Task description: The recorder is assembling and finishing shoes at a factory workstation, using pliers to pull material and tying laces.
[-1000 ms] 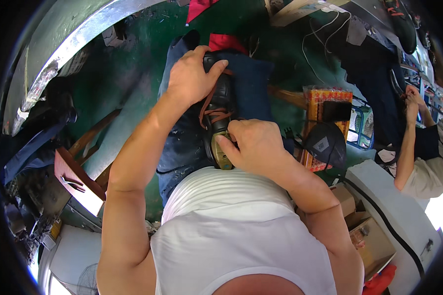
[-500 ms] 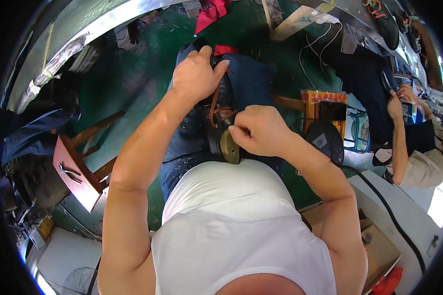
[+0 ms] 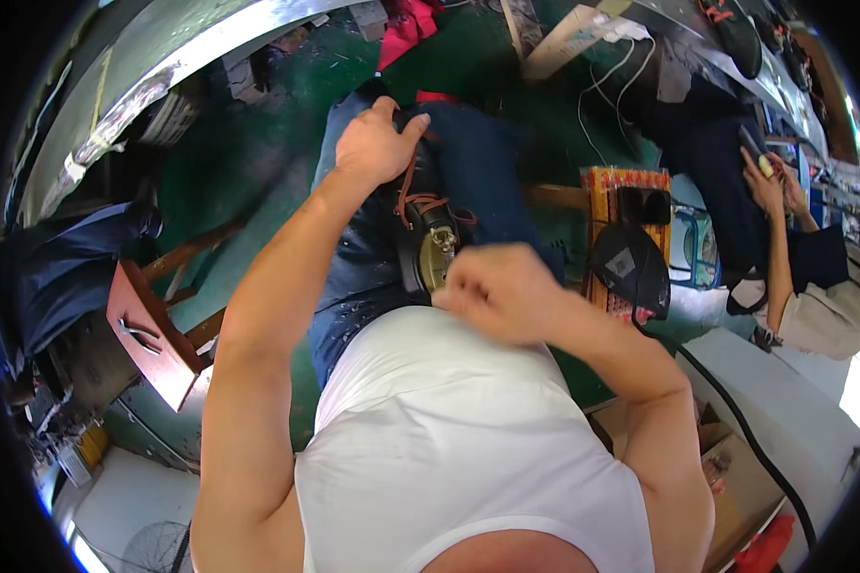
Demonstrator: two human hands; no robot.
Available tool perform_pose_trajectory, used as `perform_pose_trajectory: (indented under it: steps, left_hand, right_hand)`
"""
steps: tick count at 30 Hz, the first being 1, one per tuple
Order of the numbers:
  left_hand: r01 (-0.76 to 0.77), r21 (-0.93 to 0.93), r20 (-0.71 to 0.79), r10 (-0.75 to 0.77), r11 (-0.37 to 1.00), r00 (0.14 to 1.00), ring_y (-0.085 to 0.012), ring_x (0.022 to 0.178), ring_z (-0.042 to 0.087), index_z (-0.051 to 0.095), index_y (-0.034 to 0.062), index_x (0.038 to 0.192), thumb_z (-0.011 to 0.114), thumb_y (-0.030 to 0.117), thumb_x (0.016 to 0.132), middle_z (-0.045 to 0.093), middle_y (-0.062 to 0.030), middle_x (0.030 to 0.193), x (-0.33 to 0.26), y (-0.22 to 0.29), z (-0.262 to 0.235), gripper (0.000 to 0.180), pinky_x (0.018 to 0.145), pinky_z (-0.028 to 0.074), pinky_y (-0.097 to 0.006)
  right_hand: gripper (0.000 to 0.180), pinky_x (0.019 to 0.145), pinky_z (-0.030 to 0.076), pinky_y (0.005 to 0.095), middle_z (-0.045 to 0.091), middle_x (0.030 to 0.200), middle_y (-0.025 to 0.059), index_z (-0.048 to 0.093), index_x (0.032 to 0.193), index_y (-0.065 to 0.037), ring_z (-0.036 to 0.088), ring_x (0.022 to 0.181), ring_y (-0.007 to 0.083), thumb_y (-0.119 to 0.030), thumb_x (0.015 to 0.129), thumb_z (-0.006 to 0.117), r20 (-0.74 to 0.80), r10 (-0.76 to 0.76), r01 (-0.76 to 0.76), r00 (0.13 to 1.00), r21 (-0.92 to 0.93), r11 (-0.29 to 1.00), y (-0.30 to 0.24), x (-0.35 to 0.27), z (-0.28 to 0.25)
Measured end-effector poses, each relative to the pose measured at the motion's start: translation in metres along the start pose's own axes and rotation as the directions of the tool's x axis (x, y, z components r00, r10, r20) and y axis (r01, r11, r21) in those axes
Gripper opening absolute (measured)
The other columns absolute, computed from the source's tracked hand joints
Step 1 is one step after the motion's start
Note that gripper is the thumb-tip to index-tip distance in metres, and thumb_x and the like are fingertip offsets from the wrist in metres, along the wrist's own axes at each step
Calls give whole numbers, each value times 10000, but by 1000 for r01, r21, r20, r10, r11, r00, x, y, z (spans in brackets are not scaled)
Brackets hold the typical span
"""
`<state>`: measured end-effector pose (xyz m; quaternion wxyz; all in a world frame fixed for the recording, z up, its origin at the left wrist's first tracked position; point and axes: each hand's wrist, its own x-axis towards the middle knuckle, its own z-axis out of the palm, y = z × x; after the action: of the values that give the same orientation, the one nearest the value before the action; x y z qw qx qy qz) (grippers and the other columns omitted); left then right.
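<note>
A dark shoe (image 3: pixel 428 239) with brown laces (image 3: pixel 413 196) lies on my lap over blue trousers, its open top facing up. My left hand (image 3: pixel 377 145) wraps over the far end of the shoe and grips it. My right hand (image 3: pixel 500 291) hovers just right of the near end of the shoe, above my white shirt. Its fingers are curled into a fist and it is blurred, so I cannot tell if anything thin is pinched in it.
A wooden stool (image 3: pixel 153 334) stands on the green floor at the left. To the right lie an orange box (image 3: pixel 607 186) and a round black device (image 3: pixel 631 267) with a black cable (image 3: pixel 736 420). Another person (image 3: pixel 803 248) sits at the far right. A cardboard box (image 3: pixel 736 477) is at the lower right.
My right hand has come off the near end of the shoe and drawn back to the right, closed into a fist. My left hand stays on the shoe's far end.
</note>
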<state>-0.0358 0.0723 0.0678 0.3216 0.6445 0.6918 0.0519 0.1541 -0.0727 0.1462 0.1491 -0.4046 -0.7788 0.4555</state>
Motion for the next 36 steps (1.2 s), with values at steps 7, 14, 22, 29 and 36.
perform_pose_trajectory:
  steps: [7,14,22,29,36]
  left_hand:
    - [-58,144,-1,59,988,998,-392,1115,623,529,26,1215,548,516,939,621,-245,1172,4,24,5,563,931,501,-474]
    - [-56,165,42,49,985,998,-374,1109,633,544,48,1251,565,542,919,662,-227,1143,9,34,17,596,925,506,-468]
    - [-87,93,95,78,992,992,-366,1137,623,532,61,1329,573,555,899,663,-204,1189,20,36,19,656,954,496,-453]
    - [-21,106,97,10,994,995,-367,1132,625,548,48,1289,554,531,912,661,-214,1186,22,41,20,612,946,498,-463]
    - [-92,187,117,71,978,991,-365,1165,606,537,34,1295,504,473,959,646,-224,1213,24,43,24,553,969,485,-465]
  right_hand:
    - [304,524,425,330,504,586,28,577,768,-44,539,554,201,-288,842,743,-253,-139,3,958,-473,881,30,24,7]
    - [464,656,459,427,555,666,190,572,847,25,571,665,325,-392,1014,458,225,408,-426,885,39,904,19,33,-13]
    - [354,653,467,511,616,736,183,612,801,-34,615,753,386,-334,971,533,204,250,-208,947,-206,956,24,-6,-17]
    - [232,744,454,386,575,861,98,698,776,-72,552,824,279,-297,832,709,-131,-75,10,989,-442,897,15,11,-9]
    - [349,679,504,441,638,771,183,662,766,4,633,704,356,-312,912,634,120,411,-386,903,-190,903,0,40,-32]
